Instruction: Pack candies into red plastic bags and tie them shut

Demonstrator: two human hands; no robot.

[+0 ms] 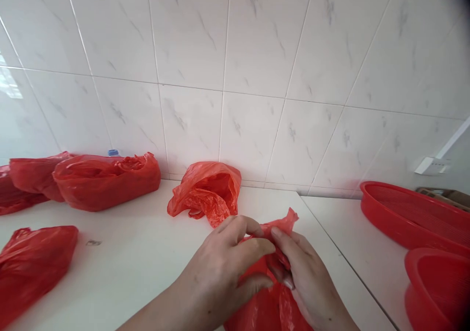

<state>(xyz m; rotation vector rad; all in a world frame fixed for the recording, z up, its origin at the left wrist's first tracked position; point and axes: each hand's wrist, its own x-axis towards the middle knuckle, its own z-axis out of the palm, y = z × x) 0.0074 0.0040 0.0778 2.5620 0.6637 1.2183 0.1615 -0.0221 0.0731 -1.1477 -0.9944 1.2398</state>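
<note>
A thin red plastic bag (257,304) stands at the bottom middle of the head view, its lower part cut off by the frame. My right hand (312,277) is closed around its gathered neck, thumb on top, and a crumpled end sticks up above the fingers. From the left, my left hand (227,262) reaches over the bag, fingers bent, with a gap between thumb and forefinger. Its fingertips are close to the bag's neck; whether they touch it I cannot tell. Behind the hands lies a loose red plastic bag (205,186), its mouth open.
Filled red bags, one a long bundle (106,184), line the tiled wall (191,42) at left. Another red bag (40,257) lies nearer on the white table (121,272). Two red sieve-like trays (385,223) are at right, beyond a table seam. A power strip (432,165) is nearby.
</note>
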